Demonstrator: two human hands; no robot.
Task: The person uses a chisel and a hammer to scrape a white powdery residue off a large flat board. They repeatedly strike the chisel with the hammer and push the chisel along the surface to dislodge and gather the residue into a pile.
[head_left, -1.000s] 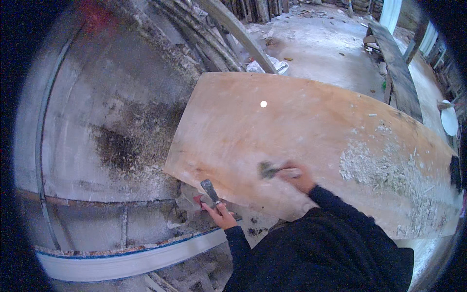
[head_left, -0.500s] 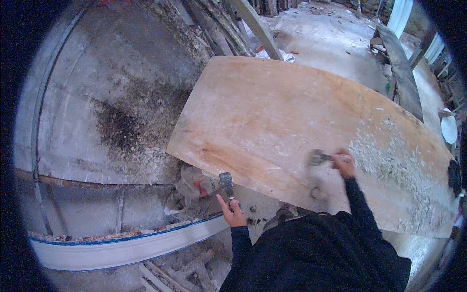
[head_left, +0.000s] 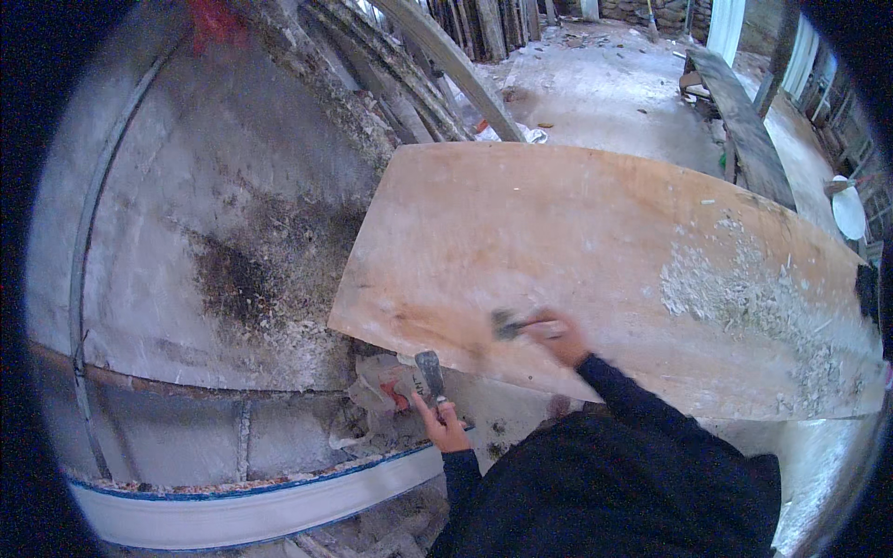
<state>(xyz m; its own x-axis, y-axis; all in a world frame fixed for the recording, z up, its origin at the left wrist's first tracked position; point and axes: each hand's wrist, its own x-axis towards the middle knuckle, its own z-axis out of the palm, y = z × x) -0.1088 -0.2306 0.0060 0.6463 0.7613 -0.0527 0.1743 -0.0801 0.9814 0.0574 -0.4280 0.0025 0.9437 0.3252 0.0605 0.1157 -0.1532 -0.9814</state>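
A large curved wooden board (head_left: 558,214) lies in front of me, its tan face smeared with whitish dust. My right hand (head_left: 560,338) grips what looks like a putty knife (head_left: 507,324), its dark wide head blurred by motion over the board's lower left part. Off the board's near left edge, my left hand (head_left: 446,430) holds another putty knife (head_left: 429,370) by its handle, with the broad grey blade pointing up and away. The fingers of this hand are partly extended around the handle.
Pale flakes (head_left: 735,288) are scattered over the board's right side. To the left stands a large grey stained panel (head_left: 158,251) with a bent metal rod (head_left: 88,214). A white curved rail (head_left: 260,507) with blue edges runs below it. Timber poles (head_left: 446,65) lean behind the board.
My right hand has swept its putty knife leftward across the board. The left hand keeps its hold, nearly in place. The whole view has shifted slightly.
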